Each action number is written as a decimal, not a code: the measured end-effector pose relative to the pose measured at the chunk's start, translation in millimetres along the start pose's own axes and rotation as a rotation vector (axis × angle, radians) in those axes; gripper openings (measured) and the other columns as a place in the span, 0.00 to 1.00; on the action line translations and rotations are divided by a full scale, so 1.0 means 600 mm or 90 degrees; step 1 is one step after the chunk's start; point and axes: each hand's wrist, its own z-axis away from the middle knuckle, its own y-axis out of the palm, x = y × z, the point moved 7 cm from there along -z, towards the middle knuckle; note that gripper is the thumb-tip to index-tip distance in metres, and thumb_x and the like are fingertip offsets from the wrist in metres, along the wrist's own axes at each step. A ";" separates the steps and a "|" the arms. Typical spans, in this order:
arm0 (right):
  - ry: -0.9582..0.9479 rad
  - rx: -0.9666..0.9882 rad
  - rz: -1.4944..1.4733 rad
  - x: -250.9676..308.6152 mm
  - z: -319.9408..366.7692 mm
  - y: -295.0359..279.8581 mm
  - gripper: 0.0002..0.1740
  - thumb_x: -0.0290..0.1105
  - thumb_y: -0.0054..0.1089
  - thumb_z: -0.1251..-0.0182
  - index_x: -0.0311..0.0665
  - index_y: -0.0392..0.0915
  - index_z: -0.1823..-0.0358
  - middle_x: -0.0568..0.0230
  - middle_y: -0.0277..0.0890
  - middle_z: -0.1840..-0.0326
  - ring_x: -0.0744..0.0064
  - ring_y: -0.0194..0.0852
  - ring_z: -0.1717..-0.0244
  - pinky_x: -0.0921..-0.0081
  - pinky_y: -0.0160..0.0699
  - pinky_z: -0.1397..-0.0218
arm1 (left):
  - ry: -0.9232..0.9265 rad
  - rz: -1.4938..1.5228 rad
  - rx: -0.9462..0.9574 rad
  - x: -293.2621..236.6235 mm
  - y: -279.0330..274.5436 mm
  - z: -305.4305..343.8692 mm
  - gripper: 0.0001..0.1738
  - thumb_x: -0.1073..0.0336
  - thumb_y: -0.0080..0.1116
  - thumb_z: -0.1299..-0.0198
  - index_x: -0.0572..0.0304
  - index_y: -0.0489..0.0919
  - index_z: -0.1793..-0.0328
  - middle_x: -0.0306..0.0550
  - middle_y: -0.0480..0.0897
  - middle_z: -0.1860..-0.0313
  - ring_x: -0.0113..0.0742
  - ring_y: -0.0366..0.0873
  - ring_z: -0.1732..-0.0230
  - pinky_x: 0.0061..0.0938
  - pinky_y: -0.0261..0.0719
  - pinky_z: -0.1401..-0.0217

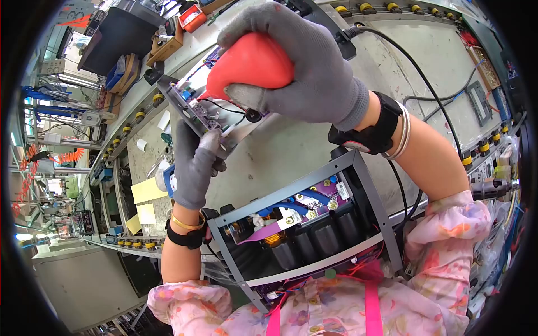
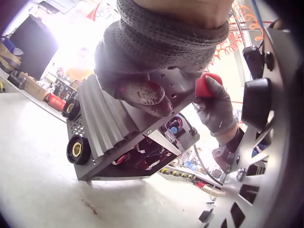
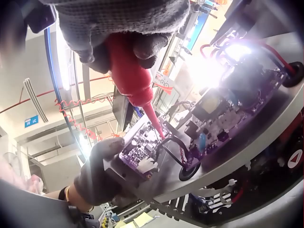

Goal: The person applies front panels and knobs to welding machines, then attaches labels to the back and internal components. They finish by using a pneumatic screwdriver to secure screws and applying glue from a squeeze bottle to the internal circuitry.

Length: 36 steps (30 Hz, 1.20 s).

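**Holding a red blower bulb over a tilted metal housing**

The grey workbench (image 1: 269,162) fills the head view, with a black cable (image 1: 426,84) running across its far side and yellow notes (image 1: 147,190) lying at its left edge. Nearest the person stands an open frame chassis (image 1: 302,187) with a row of black capacitors (image 1: 314,241) inside it.

Beyond that chassis, a grey metal housing (image 1: 174,92) stands tilted on the bench top. The left wrist view shows its ribbed side and two round brass-centred sockets (image 2: 76,149) at its lower end.

The left hand (image 1: 196,168), in a grey glove, grips the housing's near edge. Its fingers curl round the metal and its thumb (image 2: 142,92) presses on the ribbed side.

The right hand (image 1: 302,61), also gloved, is above the housing and well clear of the bench. Its fingers and thumb are wrapped round a red blower bulb (image 1: 252,61), gripping it firmly.

A purple circuit board (image 3: 142,147) sits in the open face of the housing, just beside the left hand's fingers, with black and red wires looping next to it.

The bulb's thin red nozzle (image 3: 152,116) points down at this board. Its tip is at the board's edge, but whether it touches cannot be told.
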 end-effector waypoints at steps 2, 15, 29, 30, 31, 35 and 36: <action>0.006 0.009 0.015 -0.003 0.000 0.001 0.23 0.35 0.73 0.55 0.43 0.74 0.56 0.62 0.80 0.61 0.60 0.84 0.61 0.69 0.84 0.58 | -0.005 0.038 0.003 0.001 -0.001 -0.002 0.20 0.53 0.54 0.38 0.59 0.68 0.49 0.41 0.76 0.74 0.23 0.71 0.83 0.14 0.64 0.84; 0.126 -0.001 0.071 -0.035 0.016 -0.002 0.26 0.36 0.74 0.56 0.43 0.75 0.54 0.62 0.80 0.61 0.63 0.83 0.61 0.71 0.83 0.55 | 0.026 0.022 0.004 0.000 0.003 -0.001 0.23 0.51 0.49 0.35 0.61 0.67 0.43 0.43 0.78 0.71 0.23 0.73 0.82 0.14 0.65 0.85; 0.150 0.046 -0.117 -0.006 -0.017 -0.025 0.27 0.29 0.73 0.49 0.33 0.72 0.48 0.60 0.73 0.51 0.74 0.73 0.51 0.75 0.73 0.46 | -0.023 0.020 0.007 0.002 -0.001 -0.001 0.23 0.50 0.50 0.35 0.60 0.66 0.44 0.42 0.76 0.73 0.25 0.74 0.82 0.14 0.66 0.84; 0.158 0.052 -0.111 -0.007 -0.015 -0.023 0.27 0.29 0.73 0.49 0.34 0.72 0.48 0.60 0.74 0.51 0.74 0.74 0.50 0.75 0.74 0.46 | -0.041 0.057 -0.010 -0.006 0.001 0.003 0.19 0.53 0.55 0.38 0.60 0.68 0.53 0.41 0.76 0.74 0.22 0.72 0.83 0.15 0.67 0.82; 0.166 0.058 -0.105 -0.008 -0.013 -0.022 0.27 0.29 0.72 0.49 0.35 0.72 0.48 0.60 0.74 0.52 0.73 0.74 0.50 0.75 0.74 0.46 | -0.035 0.060 -0.007 -0.007 0.002 0.003 0.19 0.53 0.55 0.38 0.60 0.68 0.53 0.41 0.76 0.74 0.22 0.72 0.82 0.15 0.67 0.82; 0.116 0.050 -0.016 0.017 -0.023 -0.030 0.27 0.24 0.71 0.51 0.37 0.72 0.48 0.63 0.76 0.54 0.73 0.76 0.52 0.74 0.77 0.47 | -0.023 0.064 0.012 -0.008 0.003 0.003 0.19 0.52 0.56 0.38 0.60 0.68 0.53 0.42 0.76 0.73 0.22 0.71 0.81 0.16 0.67 0.82; 0.091 0.057 0.008 0.022 -0.025 -0.031 0.27 0.24 0.71 0.51 0.37 0.72 0.47 0.63 0.75 0.54 0.73 0.76 0.52 0.74 0.76 0.47 | -0.024 0.063 0.018 -0.009 0.004 0.003 0.20 0.52 0.56 0.37 0.60 0.68 0.54 0.41 0.76 0.73 0.22 0.71 0.81 0.16 0.67 0.82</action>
